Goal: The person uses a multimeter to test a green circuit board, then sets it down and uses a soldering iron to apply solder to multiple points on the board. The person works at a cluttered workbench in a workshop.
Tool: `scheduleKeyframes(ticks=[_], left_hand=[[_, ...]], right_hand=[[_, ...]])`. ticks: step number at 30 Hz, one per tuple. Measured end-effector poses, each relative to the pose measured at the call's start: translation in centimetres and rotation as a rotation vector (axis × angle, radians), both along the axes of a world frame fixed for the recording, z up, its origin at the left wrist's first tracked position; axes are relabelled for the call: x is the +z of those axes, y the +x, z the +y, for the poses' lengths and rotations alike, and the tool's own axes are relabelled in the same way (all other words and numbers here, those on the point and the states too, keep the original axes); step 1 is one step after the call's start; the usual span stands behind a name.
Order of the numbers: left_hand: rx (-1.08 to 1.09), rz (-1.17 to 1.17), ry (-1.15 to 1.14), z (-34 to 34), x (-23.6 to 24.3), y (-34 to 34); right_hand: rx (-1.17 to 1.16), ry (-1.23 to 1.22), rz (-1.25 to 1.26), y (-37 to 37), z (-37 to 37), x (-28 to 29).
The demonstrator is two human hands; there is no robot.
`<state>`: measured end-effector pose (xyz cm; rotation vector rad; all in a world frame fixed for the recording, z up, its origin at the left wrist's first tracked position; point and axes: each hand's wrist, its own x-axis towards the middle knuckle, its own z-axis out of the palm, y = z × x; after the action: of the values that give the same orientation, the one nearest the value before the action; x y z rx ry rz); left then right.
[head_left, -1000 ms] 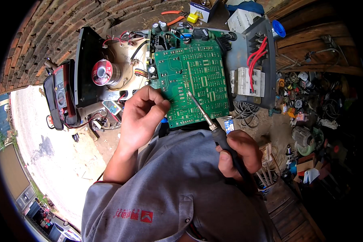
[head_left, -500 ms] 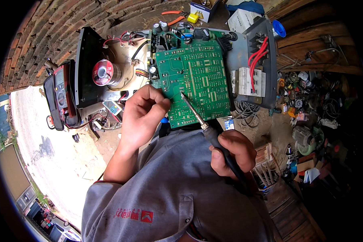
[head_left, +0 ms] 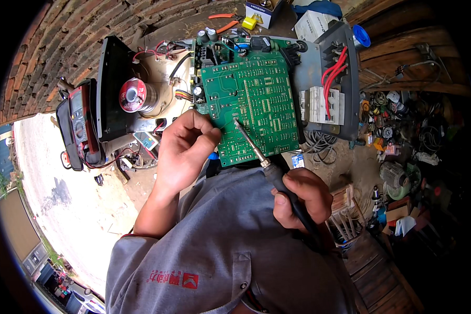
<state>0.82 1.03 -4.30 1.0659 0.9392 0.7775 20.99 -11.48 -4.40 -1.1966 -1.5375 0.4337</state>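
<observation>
Here, right hand (head_left: 309, 198) grips 1 soldering iron (head_left: 265, 164), left hand (head_left: 187, 150) 1 wire (head_left: 226, 125).

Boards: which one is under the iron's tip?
The front board, flat and mostly in view; the rear board, largely hidden beyond it, carries bulky parts.

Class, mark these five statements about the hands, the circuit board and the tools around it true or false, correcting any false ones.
1. The right hand holds a soldering iron. True.
2. The iron's tip is beyond the circuit board's edge. False: it is over the board's face.
3. The multimeter is left of the solder spool. True.
4. The left hand grips the multimeter. False: it pinches a thin solder wire.
5. The board is green. True.
</observation>
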Motion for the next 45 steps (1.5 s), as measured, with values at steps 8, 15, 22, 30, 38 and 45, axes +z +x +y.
scheduleKeyframes(ticks=[8, 15, 22, 30, 38, 45], left_hand=[[-0.009, 0.017, -0.003, 0.06, 0.09, 0.01], [-0.007, 0.032, 0.013, 0.13, 0.12, 0.15], [-0.015, 0.070, 0.019, 0.21, 0.42, 0.26], [-0.014, 0.051, 0.033, 0.24, 0.31, 0.21], [-0.027, 0.084, 0.026, 0.45, 0.69, 0.37], [-0.055, 0.104, 0.048, 0.65, 0.72, 0.19]], right_hand=[[0.011, 0.009, -0.007, -0.01, 0.02, -0.13], [0.006, 0.022, -0.003, -0.12, 0.01, -0.30], [-0.015, 0.057, 0.005, -0.33, 0.22, -0.35], [0.028, 0.018, -0.013, -0.14, 0.09, -0.03], [-0.027, 0.070, 0.007, -0.46, 0.22, -0.48], [-0.031, 0.049, 0.023, -0.56, 0.10, -0.43]])
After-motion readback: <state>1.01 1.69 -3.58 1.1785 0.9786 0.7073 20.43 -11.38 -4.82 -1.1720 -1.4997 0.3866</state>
